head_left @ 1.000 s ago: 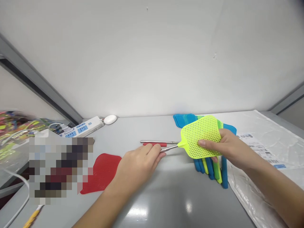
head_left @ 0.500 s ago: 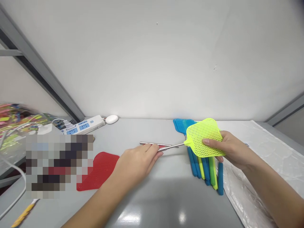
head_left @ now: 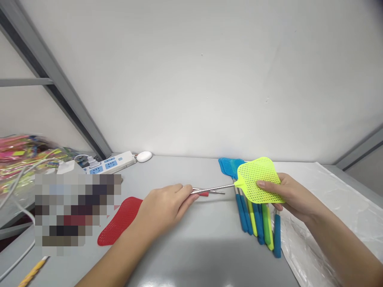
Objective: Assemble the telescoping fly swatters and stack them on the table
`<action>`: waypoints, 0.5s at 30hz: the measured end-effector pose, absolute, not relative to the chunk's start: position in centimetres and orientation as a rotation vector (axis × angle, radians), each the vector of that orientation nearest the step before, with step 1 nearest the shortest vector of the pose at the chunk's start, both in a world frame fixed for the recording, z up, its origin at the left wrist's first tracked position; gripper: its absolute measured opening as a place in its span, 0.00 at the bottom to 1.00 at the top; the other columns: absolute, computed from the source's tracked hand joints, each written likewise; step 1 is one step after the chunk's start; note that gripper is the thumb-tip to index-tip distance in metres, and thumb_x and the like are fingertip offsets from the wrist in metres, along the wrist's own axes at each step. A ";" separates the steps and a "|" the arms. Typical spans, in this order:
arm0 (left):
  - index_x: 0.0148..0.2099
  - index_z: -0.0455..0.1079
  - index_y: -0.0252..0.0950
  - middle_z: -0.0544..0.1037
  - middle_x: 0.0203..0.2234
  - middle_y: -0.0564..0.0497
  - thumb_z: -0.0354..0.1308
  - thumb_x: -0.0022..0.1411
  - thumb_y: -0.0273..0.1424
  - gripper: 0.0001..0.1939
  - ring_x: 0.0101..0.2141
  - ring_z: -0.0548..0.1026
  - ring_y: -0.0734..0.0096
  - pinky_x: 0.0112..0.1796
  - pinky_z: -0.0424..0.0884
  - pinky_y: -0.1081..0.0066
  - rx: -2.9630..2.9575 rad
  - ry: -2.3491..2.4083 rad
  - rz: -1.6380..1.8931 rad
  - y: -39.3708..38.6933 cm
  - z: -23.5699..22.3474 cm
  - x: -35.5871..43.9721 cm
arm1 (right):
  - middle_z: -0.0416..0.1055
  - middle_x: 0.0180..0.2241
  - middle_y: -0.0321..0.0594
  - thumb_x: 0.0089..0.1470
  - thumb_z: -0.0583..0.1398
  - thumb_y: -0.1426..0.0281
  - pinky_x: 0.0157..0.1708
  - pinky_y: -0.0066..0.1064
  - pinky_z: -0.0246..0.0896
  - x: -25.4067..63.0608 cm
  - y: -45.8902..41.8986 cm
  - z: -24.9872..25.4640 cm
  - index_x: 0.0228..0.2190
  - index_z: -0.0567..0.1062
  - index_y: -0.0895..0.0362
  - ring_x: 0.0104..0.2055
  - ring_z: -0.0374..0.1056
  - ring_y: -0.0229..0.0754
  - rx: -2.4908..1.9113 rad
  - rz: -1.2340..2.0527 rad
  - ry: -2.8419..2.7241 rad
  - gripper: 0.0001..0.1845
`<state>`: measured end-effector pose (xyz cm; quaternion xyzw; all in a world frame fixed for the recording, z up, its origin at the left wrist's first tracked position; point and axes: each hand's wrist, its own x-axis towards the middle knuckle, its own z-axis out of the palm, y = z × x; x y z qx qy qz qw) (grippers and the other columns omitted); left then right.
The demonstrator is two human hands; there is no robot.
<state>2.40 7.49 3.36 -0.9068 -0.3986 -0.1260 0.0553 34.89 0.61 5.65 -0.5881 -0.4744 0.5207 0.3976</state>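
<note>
My right hand (head_left: 287, 195) is closed on the mesh head of a yellow fly swatter (head_left: 257, 175), thumb on the front face. My left hand (head_left: 170, 205) is closed around the swatter's metal rod (head_left: 215, 188); the handle end is hidden by that hand. Behind the rod lies another thin metal rod (head_left: 220, 193) with a short red piece (head_left: 204, 194) beside it. A red fly swatter head (head_left: 122, 219) rests on the table, partly covered by my left forearm. Under and beyond the yellow head lie several swatters with blue heads (head_left: 229, 166) and blue, green and yellow handles (head_left: 259, 223).
A white power strip (head_left: 116, 161) with plugs and a white oval object (head_left: 144, 156) stand near the wall. Clear plastic sheeting (head_left: 338, 187) covers the table's right side. Bagged colourful items (head_left: 24, 153) and white cables are at left, near a blurred-out patch.
My left hand has moved a little left along the yellow swatter, so more metal rod shows between my hands. The right hand keeps its hold. The view has tilted slightly upward.
</note>
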 end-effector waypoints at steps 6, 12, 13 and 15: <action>0.40 0.67 0.42 0.75 0.27 0.55 0.38 0.72 0.44 0.20 0.27 0.73 0.69 0.24 0.49 0.71 -2.727 -1.229 -0.384 8.1 3.8 1.5 | 0.70 0.25 0.39 0.48 0.67 0.54 0.13 0.21 0.51 35.3 0.5 5.9 0.30 0.79 0.59 0.20 0.57 0.30 -1.512 1.301 -1.154 0.20; 0.42 0.68 0.42 0.76 0.28 0.55 0.39 0.72 0.44 0.19 0.28 0.74 0.68 0.25 0.49 0.71 -2.737 -1.243 -0.369 8.5 3.4 0.8 | 0.72 0.28 0.40 0.51 0.65 0.52 0.16 0.24 0.53 35.0 0.9 5.0 0.33 0.78 0.59 0.24 0.63 0.35 -1.573 1.207 -1.234 0.21; 0.42 0.68 0.42 0.76 0.28 0.55 0.40 0.72 0.44 0.18 0.28 0.74 0.68 0.25 0.49 0.71 -2.731 -1.253 -0.374 8.5 3.3 0.8 | 0.73 0.29 0.41 0.51 0.64 0.51 0.18 0.26 0.55 34.8 1.1 4.8 0.34 0.78 0.59 0.26 0.64 0.37 -1.599 1.165 -1.245 0.22; 0.42 0.69 0.43 0.76 0.28 0.55 0.40 0.72 0.43 0.18 0.28 0.74 0.68 0.25 0.49 0.71 -2.717 -1.275 -0.391 8.4 3.0 0.9 | 0.75 0.33 0.43 0.51 0.63 0.49 0.22 0.30 0.61 34.4 1.4 4.4 0.39 0.76 0.57 0.30 0.69 0.42 -1.685 1.005 -1.262 0.25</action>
